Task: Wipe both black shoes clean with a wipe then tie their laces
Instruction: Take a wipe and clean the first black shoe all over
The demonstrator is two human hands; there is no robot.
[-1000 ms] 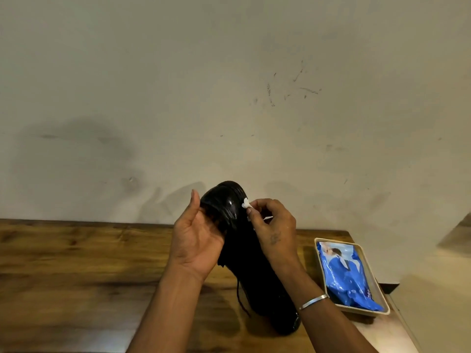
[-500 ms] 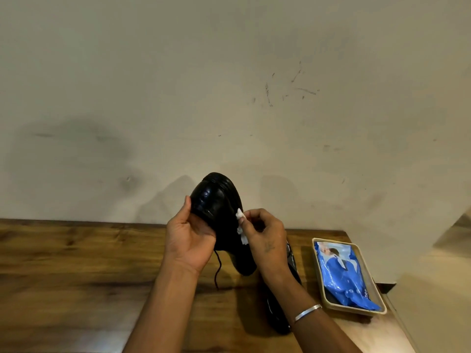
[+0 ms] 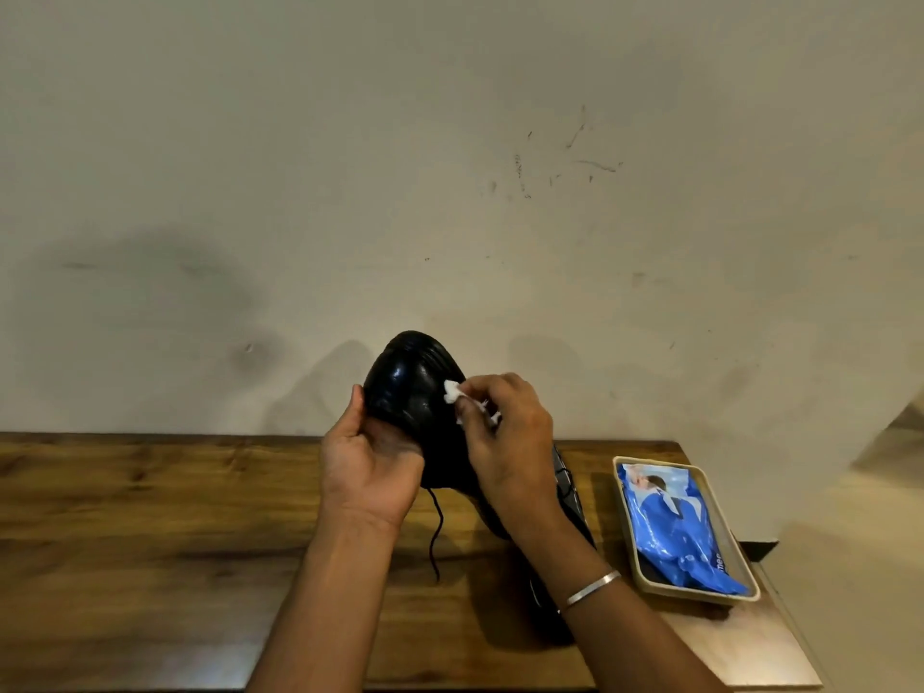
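While held up over table (image 3: 150,517), toe up, black shoe (image 3: 410,387) sits clasped in left grip (image 3: 367,467). Right grip (image 3: 510,442) pinches white wipe (image 3: 452,391) against shoe's toe. Lace (image 3: 436,532) hangs. Second shoe (image 3: 570,497) on table behind right arm. Blue pack (image 3: 675,527) in tray (image 3: 700,596) nearby.

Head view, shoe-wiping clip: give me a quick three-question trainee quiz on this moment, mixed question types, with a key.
1. True or false: the left hand grips the black shoe, which is tipped toe-up.
2. Multiple choice: what holds the white wipe against that shoe? A) the left hand B) the right hand C) nothing, it lies loose
3. Fill in: the blue pack lies in a ___ at the right end of the table.

Key: 1 true; 2 B; 3 tray.
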